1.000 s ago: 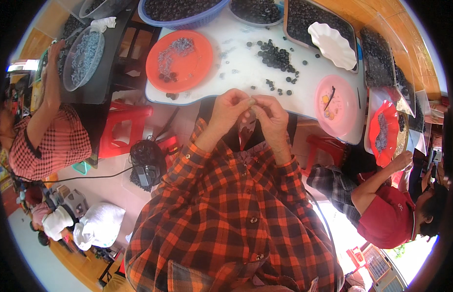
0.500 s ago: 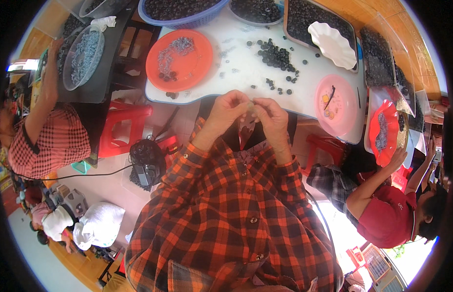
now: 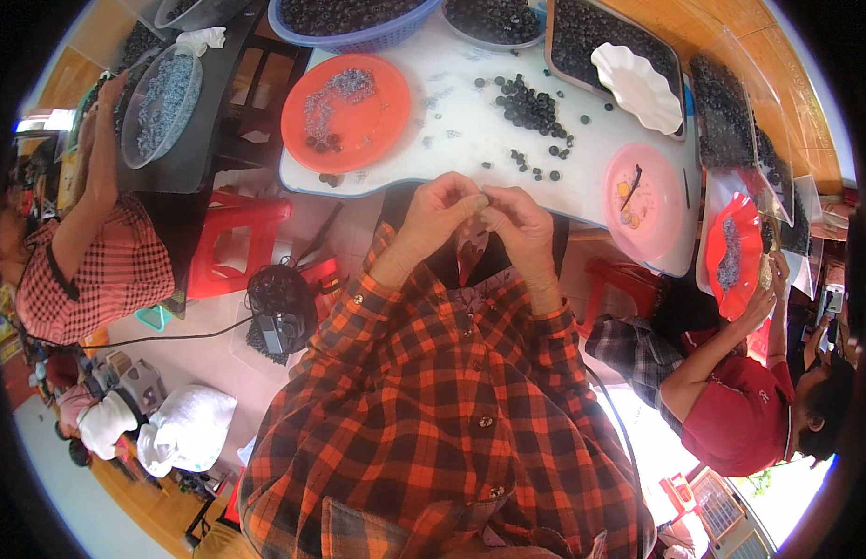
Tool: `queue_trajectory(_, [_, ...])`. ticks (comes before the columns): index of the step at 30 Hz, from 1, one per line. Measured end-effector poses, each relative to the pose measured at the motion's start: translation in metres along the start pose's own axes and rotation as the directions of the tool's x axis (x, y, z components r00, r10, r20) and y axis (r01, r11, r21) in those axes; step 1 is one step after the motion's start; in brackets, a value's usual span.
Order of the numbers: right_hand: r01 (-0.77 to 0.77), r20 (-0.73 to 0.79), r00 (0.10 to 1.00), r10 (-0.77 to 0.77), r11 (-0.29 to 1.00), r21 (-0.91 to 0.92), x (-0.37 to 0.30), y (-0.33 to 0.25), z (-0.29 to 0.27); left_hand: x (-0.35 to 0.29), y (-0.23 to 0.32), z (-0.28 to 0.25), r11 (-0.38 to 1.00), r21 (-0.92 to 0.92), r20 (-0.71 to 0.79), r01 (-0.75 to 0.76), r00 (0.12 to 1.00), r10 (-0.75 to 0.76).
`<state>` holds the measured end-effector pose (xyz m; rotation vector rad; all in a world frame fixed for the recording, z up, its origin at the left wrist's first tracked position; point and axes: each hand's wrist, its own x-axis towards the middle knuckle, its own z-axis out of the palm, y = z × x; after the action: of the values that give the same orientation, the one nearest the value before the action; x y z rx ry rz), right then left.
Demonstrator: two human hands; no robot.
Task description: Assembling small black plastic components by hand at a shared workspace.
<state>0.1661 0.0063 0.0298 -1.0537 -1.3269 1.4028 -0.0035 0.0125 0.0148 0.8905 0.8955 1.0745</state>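
Our left hand (image 3: 431,216) and right hand (image 3: 522,220) have barely moved by the near edge of the table (image 3: 452,158): fingers (image 3: 505,195) pinched together, fine handling continuing; what's between them, we cannot tell.

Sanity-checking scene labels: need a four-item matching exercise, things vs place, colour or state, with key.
Things:
1. Left hand and right hand
2. Basket
3. Dish
4. Pink plate

Descriptions:
A. Blue, heaped with black pieces
B. Has a thin dark stick lying on it
C. Fingertips brought together by the near edge of the table
D. White, wavy-rimmed, overlapping the tray

Pairs: 1-C, 2-A, 3-D, 4-B
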Motion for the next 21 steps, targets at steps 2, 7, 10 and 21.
queue_trajectory(2, [-0.004, -0.005, 1.000, 0.004, 1.000, -0.004, 0.000, 0.004, -0.001, 0.000, 0.003, 0.000, 1.000, -0.017, 0.032, 0.004, 0.999, -0.003])
queue_trajectory(7, [0.167, -0.040, 0.983, -0.180, 0.962, -0.217, 0.002, 0.002, 0.001, 0.000, 0.004, -0.003, 1.000, -0.030, 0.070, 0.007, 0.998, -0.004])
queue_trajectory(10, [0.105, -0.057, 0.991, -0.117, 0.978, -0.182, 0.001, -0.001, 0.003, 0.001, 0.006, -0.005, 0.999, -0.043, 0.094, 0.019, 0.995, -0.015])
queue_trajectory(21, [0.129, 0.023, 0.992, -0.127, 0.980, -0.155, 0.000, -0.001, -0.002, -0.002, 0.009, -0.010, 0.996, -0.043, 0.187, 0.072, 0.980, -0.063])
